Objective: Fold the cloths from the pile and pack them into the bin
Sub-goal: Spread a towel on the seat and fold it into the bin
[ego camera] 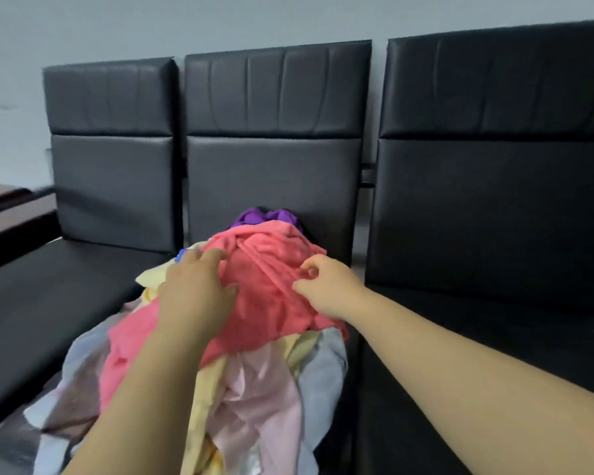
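Left hand (199, 296): fingers spread and only lightly bent, palm down on the near-left flank of the coral cloth (271, 303). Reads as pressing or steadying, not a closed grip.

Right hand (326, 289): thumb and forefinger curled in, pinching a raised ridge of the same coral cloth on its right side. Frame is a bit soft there, so can't tell how much fabric is in the pinch.

Key geometry: coral cloth is directly under and between both hands, topmost on the pile (254, 399). Its long axis runs diagonally, from the far end by the middle backrest (271, 173) down toward the near-left of the pile. The pinched ridge follows roughly that line. Both hands are on it, neither clearly nearer. My read: the lift goes up and toward the person, right hand leading and left holding down the layers below.

Pile fills the middle bench seat, from its back edge to its front edge. Purple cloth (254, 217) is at the back against the backrest, and yellow cloth (151, 277) pokes out at the pile's left edge. Pale pink cloth (258, 406) and grey-blue cloth (323, 371) hang toward the front.

Left seat (48, 303) is black, padded.

Bin isn't in view. Judgement: this is the pick step for one cloth; no fold started.
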The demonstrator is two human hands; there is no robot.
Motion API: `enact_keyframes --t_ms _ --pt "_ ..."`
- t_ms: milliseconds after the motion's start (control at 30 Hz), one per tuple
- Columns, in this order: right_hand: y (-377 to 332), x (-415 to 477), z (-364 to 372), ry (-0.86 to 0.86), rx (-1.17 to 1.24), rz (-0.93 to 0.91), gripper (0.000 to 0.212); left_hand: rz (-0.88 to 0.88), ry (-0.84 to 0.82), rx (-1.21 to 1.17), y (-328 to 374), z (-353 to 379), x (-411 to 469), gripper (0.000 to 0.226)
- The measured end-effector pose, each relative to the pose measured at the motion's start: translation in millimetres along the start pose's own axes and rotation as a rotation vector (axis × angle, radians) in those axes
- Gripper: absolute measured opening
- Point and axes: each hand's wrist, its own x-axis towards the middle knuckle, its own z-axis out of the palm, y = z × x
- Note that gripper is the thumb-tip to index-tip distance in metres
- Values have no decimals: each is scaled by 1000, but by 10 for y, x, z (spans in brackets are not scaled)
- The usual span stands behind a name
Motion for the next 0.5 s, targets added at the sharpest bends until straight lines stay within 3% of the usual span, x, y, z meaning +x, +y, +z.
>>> enact_keyframes --t_ms 67,167,267,367,500 --pt "-58 292 158 4 -56 37 61 -107 -46 89 -85 50 54 62" --pt "-35 672 357 -16 -185 119 68 -162 -23 37 -197 122 147 27" --pt "158 1067 529 -4 -326 155 51 -145 87 -81 -197 98 151 10" --pt "-9 895 344 -11 -387 86 34 -69 152 -339 -86 19 95 6" --pt "-178 522 -146 100 -22 -29 11 13 97 -703 97 -41 2 7"
